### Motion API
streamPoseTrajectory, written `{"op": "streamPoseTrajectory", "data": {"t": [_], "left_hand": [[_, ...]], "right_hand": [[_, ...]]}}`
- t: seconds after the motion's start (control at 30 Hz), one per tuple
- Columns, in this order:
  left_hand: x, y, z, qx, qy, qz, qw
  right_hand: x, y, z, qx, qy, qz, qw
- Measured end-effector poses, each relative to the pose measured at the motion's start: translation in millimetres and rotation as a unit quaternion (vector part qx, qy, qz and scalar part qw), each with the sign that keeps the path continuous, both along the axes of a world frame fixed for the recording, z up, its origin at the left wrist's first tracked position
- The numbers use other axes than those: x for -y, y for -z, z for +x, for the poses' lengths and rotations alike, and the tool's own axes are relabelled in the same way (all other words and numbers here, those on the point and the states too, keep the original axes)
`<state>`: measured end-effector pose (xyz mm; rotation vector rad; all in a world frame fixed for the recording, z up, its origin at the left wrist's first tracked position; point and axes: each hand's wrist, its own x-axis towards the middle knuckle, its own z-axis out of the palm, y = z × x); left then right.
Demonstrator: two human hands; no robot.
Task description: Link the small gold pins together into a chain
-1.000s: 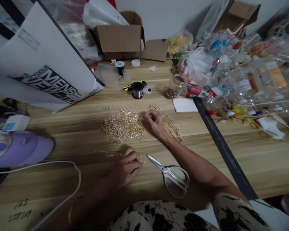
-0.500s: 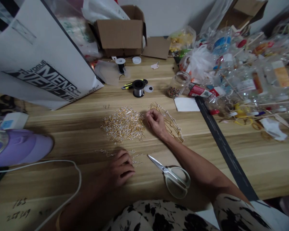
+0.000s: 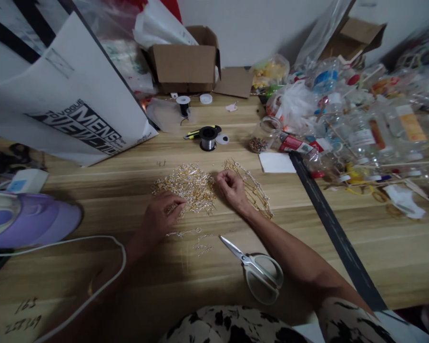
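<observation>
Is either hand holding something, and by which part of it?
Cannot be told: no held piece is distinguishable in the left hand or the right hand.

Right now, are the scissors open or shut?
Shut: the scissors have their blades lying together, tapering to one tip.

Head-worn view, forward and down

"How many hands?"
"Two: a left hand [image 3: 162, 212] and a right hand [image 3: 232, 188]."
"Heaps of gold and silver pieces [image 3: 195, 186]?"
"One."
"Scissors [image 3: 252, 264]?"
"One pair, near."
"Spools?"
"Two, far: a wire spool [image 3: 208, 140] and a black spool [image 3: 184, 108]."
"Jars?"
"One glass jar [image 3: 266, 133]."
"Bottles [image 3: 362, 136] at right?"
"Several, I think; they overlap too much for a sure count."
</observation>
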<state>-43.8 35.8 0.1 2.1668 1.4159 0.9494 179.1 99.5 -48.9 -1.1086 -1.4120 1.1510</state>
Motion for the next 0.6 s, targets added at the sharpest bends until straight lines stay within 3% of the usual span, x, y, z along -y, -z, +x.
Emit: {"op": "streamPoseTrajectory", "data": {"t": [0.33, 0.6], "left_hand": [[-25, 19.3, 20, -0.121, 0.120, 0.033, 0.985], [-30, 20.5, 17, -0.160, 0.111, 0.036, 0.980]], "right_hand": [[3, -8.6, -2, 0.029, 0.003, 0.031, 0.999], [4, -6.4, -4, 0.086, -0.007, 0.047, 0.995]]}}
